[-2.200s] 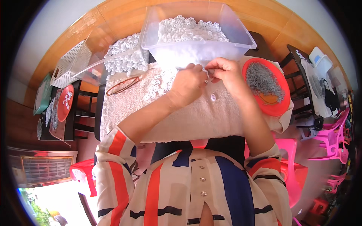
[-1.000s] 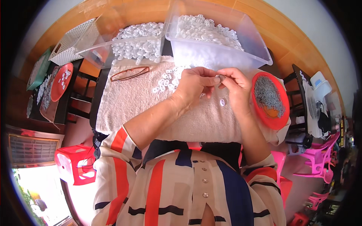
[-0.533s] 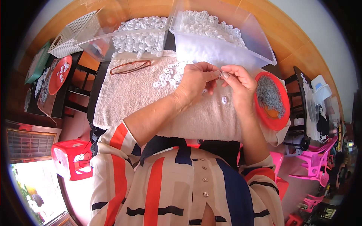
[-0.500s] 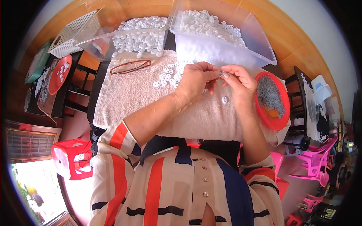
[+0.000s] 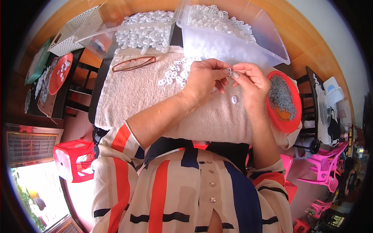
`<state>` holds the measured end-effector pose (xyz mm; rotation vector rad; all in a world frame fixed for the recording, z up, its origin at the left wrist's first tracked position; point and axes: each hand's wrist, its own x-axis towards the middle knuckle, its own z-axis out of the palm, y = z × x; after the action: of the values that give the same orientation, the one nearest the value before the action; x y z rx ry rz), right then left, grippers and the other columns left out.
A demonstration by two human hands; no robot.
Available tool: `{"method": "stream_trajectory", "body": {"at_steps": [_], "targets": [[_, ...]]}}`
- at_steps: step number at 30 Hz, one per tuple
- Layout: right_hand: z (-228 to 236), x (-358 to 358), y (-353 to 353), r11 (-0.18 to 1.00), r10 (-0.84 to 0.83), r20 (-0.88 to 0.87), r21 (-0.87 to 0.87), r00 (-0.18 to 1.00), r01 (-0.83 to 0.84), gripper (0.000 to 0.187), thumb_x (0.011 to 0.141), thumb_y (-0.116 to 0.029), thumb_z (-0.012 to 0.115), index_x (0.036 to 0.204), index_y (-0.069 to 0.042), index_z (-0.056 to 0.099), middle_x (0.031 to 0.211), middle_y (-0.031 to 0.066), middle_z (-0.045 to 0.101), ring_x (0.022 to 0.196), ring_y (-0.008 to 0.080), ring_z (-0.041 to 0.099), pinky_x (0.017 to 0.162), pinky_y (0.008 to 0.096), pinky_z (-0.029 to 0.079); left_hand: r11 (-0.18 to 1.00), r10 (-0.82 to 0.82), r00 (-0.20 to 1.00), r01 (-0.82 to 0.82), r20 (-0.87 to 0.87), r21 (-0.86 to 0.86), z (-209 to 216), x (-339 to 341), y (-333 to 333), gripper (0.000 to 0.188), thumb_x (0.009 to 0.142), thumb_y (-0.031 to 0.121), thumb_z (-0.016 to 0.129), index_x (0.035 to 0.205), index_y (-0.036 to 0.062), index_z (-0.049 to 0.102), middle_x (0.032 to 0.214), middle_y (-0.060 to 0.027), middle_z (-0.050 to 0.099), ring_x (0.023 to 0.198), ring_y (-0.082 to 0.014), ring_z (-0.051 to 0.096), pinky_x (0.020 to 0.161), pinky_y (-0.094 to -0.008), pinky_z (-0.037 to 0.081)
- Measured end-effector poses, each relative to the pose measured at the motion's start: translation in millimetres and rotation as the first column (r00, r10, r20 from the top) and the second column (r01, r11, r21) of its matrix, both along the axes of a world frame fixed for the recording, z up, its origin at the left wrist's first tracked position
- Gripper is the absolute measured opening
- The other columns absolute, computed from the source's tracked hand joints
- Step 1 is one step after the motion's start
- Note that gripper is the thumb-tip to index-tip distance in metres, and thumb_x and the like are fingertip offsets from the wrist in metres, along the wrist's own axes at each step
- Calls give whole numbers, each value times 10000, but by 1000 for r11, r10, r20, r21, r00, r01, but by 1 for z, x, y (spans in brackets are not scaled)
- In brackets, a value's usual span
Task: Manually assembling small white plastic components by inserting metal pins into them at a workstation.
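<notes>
My left hand (image 5: 204,80) pinches a small white oval plastic piece (image 5: 230,72) with holes in it, held just above the towel (image 5: 136,95). The thumb and fingers of my right hand (image 5: 253,84) close together at the same piece; whatever small part they grip is hidden. A single loose white piece (image 5: 234,99) lies on the towel below the hands. Left of my left hand is a scattered group of similar white pieces (image 5: 169,73). At the right, a red bowl (image 5: 286,126) holds a heap of small grey parts (image 5: 282,95).
Two clear plastic bins, the left bin (image 5: 97,40) and the right bin (image 5: 217,44), stand behind the towel, filled with white pieces. Brown-framed glasses (image 5: 134,64) rest on the towel. Side tables flank mine, the left one bearing a red plate (image 5: 54,83). A red stool (image 5: 74,161) stands lower left.
Both hands have shifted slightly right and stay together. The white piece shows more clearly between the fingertips. The view has moved a little.
</notes>
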<state>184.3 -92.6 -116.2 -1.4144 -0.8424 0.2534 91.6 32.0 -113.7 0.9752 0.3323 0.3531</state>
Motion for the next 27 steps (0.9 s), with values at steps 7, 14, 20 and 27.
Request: {"method": "stream_trajectory", "body": {"at_steps": [7,14,20,27], "targets": [[2,0,-1,1000,11,-2,8,1000,-11,132,858,35,619,989,22,625,885,61,660,771,108,615,628,237,495,997,13,999,-11,-34,82,-2,0,0,88,871,24,636,914,-52,626,753,-82,630,570,-139,583,468,-266,480],[1,1,-3,1000,5,19,-4,1000,-5,126,852,47,615,975,25,625,881,52,654,755,103,611,627,232,494,989,12,998,-4,-57,146,-3,1,-1,80,865,31,643,886,-42,619,716,-66,618,548,-119,574,430,-251,462],[-4,3,-4,997,-4,168,-71,986,16,112,858,45,611,969,28,624,877,45,648,727,84,596,624,222,494,964,22,997,-1,-77,266,-3,0,-3,79,860,31,635,880,-45,623,699,-51,602,544,-102,564,427,-248,460],[2,-4,1,996,-20,164,-77,986,33,156,875,23,608,1031,17,600,872,45,642,733,86,594,623,216,478,987,21,995,-4,-100,159,0,0,-2,103,873,50,631,907,-46,613,733,-67,603,578,-131,581,443,-268,468]]}}
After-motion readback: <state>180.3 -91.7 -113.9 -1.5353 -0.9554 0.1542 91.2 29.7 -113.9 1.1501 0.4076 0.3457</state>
